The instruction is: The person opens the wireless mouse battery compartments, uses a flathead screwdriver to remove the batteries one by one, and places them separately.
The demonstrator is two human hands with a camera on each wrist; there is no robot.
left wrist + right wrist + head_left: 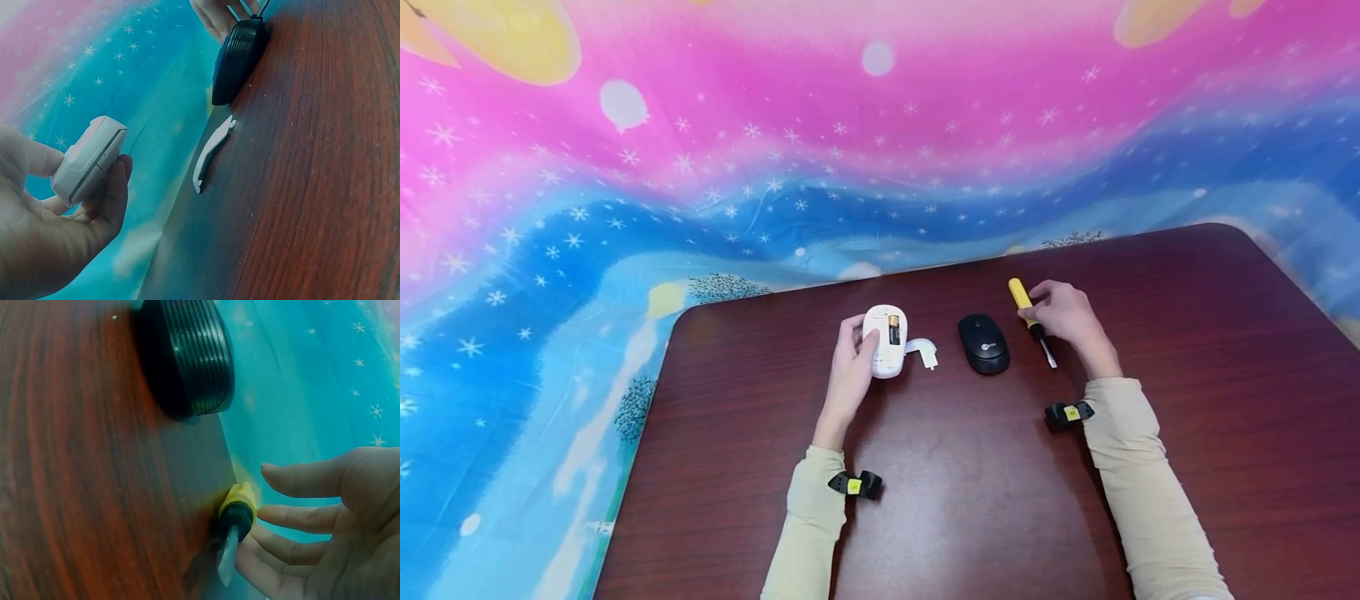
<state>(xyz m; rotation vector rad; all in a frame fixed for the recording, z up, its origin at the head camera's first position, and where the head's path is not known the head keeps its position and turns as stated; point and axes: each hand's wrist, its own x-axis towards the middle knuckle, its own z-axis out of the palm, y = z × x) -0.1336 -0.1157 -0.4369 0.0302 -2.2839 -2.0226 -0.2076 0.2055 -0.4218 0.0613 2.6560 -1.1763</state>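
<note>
My left hand [848, 371] grips a white computer mouse [889, 362], its underside turned up. A battery [894, 330] shows in the mouse's uncovered compartment. In the left wrist view, thumb and fingers hold the white mouse [87, 162] from its two sides, above the table. To the right lies a curved white battery cover [922, 347]. My right hand [1070, 315] is at a yellow-handled screwdriver [1019, 293] with its metal tip toward me. Seen from the right wrist, the fingers are at the side of the screwdriver [236, 519], while the thumb stands apart from it.
A black computer mouse [983, 343] lies between the battery cover and the screwdriver. All of this is on a dark red-brown wooden table [970, 483]. A printed pink and blue cloth [820, 150] hangs behind the table's far edge.
</note>
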